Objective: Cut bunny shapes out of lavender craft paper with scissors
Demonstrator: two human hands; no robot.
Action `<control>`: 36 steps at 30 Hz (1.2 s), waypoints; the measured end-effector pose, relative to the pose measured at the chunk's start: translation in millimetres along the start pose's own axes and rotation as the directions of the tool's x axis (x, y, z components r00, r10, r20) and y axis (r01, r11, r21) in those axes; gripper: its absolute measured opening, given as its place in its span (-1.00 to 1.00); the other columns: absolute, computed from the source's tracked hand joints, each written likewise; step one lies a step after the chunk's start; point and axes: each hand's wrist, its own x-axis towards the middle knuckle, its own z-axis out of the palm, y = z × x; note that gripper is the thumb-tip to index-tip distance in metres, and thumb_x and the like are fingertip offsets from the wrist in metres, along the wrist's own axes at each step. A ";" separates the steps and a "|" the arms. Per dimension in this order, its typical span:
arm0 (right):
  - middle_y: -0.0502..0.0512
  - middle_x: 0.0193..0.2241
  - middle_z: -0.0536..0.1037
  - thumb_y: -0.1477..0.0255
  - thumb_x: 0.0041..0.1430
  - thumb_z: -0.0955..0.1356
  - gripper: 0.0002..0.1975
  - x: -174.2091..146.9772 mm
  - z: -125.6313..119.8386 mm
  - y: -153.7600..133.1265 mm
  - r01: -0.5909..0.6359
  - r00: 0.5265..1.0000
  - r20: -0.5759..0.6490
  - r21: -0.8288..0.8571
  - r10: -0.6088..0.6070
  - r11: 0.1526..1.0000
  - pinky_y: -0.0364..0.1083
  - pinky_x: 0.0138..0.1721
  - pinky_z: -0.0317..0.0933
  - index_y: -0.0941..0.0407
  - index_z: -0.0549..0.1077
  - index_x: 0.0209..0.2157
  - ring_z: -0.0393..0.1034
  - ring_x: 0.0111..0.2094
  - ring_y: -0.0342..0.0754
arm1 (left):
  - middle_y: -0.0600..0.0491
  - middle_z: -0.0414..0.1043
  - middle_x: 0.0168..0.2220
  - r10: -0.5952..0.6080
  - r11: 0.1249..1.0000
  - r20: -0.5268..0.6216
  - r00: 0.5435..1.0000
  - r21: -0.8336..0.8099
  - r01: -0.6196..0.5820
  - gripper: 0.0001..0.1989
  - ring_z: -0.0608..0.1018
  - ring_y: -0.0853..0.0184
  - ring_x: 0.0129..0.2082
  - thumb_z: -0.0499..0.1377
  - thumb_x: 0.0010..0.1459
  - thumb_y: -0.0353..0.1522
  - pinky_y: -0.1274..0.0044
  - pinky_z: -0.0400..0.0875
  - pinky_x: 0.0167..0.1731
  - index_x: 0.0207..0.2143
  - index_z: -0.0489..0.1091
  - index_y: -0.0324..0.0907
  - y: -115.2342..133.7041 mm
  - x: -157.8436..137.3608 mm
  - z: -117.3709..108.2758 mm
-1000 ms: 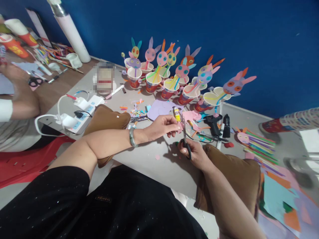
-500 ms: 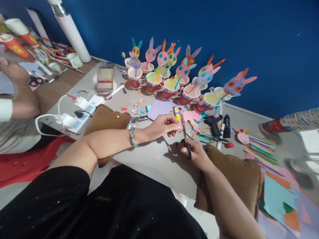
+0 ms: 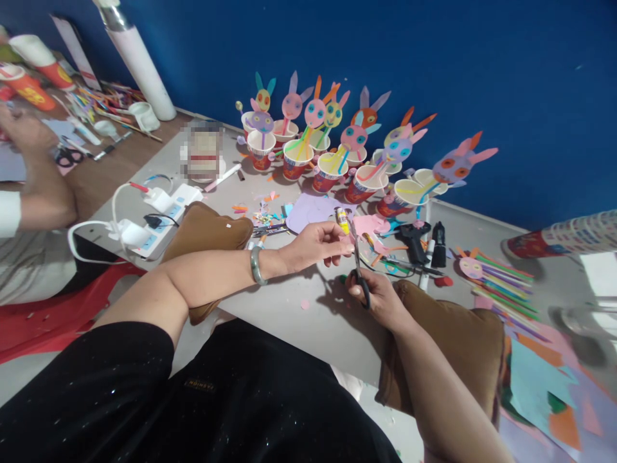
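My left hand [image 3: 321, 244] is closed in a pinch over the table, its fingertips on a small pink piece of paper [image 3: 348, 240], mostly hidden by the fingers. Black-handled scissors [image 3: 362, 288] are in my right hand [image 3: 380, 297], with fingers wrapped round the handles. Their blades point away from me, right beside the left fingertips and the pink piece. Just beyond lies a yellow tube [image 3: 342, 220]. Purple paper [image 3: 308, 212] and pink paper scraps [image 3: 371, 225] lie around it.
Paper cups [image 3: 330, 173] with paper rabbit heads line the blue wall. A black glue gun [image 3: 413, 241] lies right of the scraps. Brown cushions [image 3: 448, 347] lie under both forearms. At left are a power strip [image 3: 168, 218] and another person's arm [image 3: 43, 186].
My left fingertips have shifted slightly to the right, closer to the scissor blades. The right hand stays in nearly the same place. At left, the other person's hand has moved a little.
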 end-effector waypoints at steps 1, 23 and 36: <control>-0.05 -0.66 0.41 -0.01 -0.01 0.48 -0.53 0.1 0.0 0.0 -0.004 1.000 -0.002 0.006 0.004 1.000 -0.13 -0.57 0.16 0.08 0.33 -0.54 0.26 -0.63 -0.13 | 0.11 0.46 -0.44 -0.005 1.000 0.005 1.000 0.003 0.005 -0.82 0.44 0.58 -0.56 0.27 0.09 -0.39 0.65 0.32 -0.52 -0.39 0.28 -0.24 0.0 0.0 0.0; -0.07 -0.66 0.38 0.02 -0.03 0.50 -0.53 1.0 0.9 -0.9 -0.045 0.999 -0.003 0.045 0.045 0.998 -0.13 -0.58 0.18 0.09 0.32 -0.55 0.27 -0.63 -0.14 | 0.11 0.46 -0.48 0.021 1.000 -0.040 0.999 0.015 -0.020 -0.83 0.44 0.58 -0.58 0.23 0.13 -0.42 0.65 0.31 -0.52 -0.44 0.27 -0.24 0.9 0.1 -1.2; -0.08 -0.68 0.35 0.03 0.00 0.48 -0.54 1.5 0.8 -1.8 -0.037 0.999 -0.006 0.027 0.038 0.999 -0.14 -0.58 0.13 0.09 0.32 -0.56 0.21 -0.64 -0.16 | 0.10 0.47 -0.46 0.024 1.000 -0.041 0.999 0.005 -0.023 -0.85 0.45 0.57 -0.57 0.22 0.16 -0.38 0.65 0.33 -0.51 -0.40 0.30 -0.24 0.5 0.8 -2.5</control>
